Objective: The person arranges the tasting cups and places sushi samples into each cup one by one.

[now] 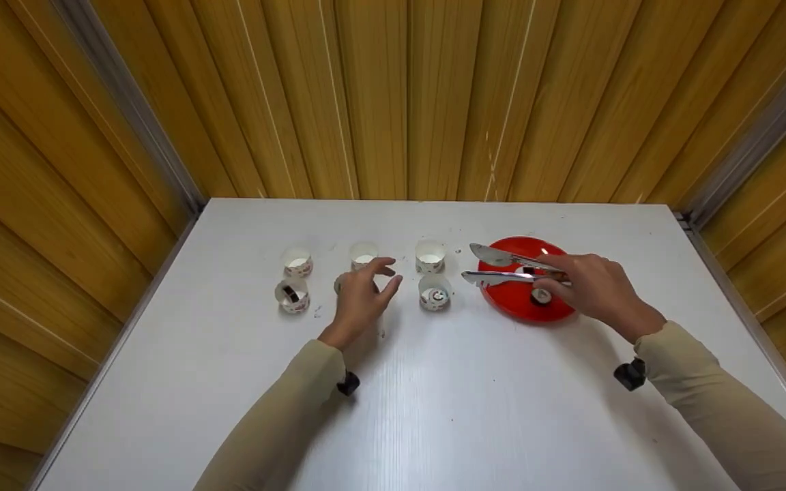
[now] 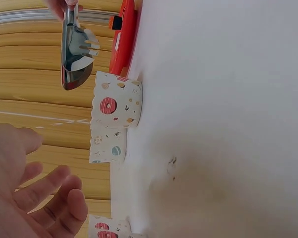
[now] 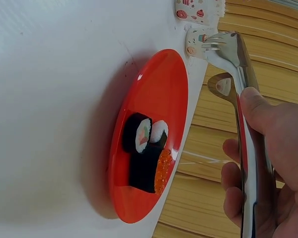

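My right hand (image 1: 598, 290) grips metal serving tongs (image 1: 492, 256), their two arms spread apart with nothing between the tips. The tongs hang above a red plate (image 1: 519, 307). On that plate, in the right wrist view, lie a seaweed-wrapped sushi roll (image 3: 137, 133), a roe-topped sushi piece (image 3: 149, 171) and a white rice piece (image 3: 159, 132) with a dark band. Over the middle paper cups, my left hand (image 1: 359, 300) is held with loosely bent fingers and thumb apart, holding nothing. It partly hides a front cup (image 1: 339, 284).
Several patterned paper cups stand in two rows. The front left cup (image 1: 292, 295) contains a dark-banded piece, the front right cup (image 1: 434, 293) a round roll piece. Back cups include one at left (image 1: 297, 262) and one at right (image 1: 430, 256). Wood-look panels (image 1: 406, 102) border the white table (image 1: 447, 409).
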`<state>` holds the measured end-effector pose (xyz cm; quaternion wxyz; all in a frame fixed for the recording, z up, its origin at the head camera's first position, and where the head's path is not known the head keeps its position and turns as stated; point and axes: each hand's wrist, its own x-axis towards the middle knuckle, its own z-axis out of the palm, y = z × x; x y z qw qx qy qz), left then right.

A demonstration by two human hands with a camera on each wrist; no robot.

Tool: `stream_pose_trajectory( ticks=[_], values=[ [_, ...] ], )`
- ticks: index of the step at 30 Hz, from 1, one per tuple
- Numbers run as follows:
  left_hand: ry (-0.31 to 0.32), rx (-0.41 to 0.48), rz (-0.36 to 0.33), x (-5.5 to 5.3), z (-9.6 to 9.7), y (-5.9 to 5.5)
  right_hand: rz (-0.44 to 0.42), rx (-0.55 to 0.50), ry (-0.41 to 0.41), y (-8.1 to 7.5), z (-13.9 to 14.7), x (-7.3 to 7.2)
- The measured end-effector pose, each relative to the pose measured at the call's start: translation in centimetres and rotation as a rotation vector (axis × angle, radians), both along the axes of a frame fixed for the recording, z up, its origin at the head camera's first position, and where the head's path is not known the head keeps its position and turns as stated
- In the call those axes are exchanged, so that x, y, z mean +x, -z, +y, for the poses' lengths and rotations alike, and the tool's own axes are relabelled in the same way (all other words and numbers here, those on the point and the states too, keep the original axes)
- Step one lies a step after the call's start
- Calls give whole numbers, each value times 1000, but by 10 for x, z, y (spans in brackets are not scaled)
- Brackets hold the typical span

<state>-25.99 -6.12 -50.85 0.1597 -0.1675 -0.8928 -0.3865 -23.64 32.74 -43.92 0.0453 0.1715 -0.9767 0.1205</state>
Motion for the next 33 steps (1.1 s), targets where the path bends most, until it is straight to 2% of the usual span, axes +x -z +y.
stream_pose_trajectory(
  ticks=[4, 9, 17, 27, 33],
  values=[
    [-21, 31, 65, -3, -12, -3, -11, 12, 27, 1, 4, 2],
    [-40, 108, 93, -8, -33, -10, -23, 5, 32, 2, 9, 2],
    [-135, 156, 115, -16, -65, -15, -9, 12, 35, 2, 15, 1],
    [-272, 131, 66, -24, -105, -15, 1, 31, 43, 0, 21, 0],
    [-317, 123, -21, -29, -127, -16, 13, 51, 36, 0, 24, -2]
  ],
)
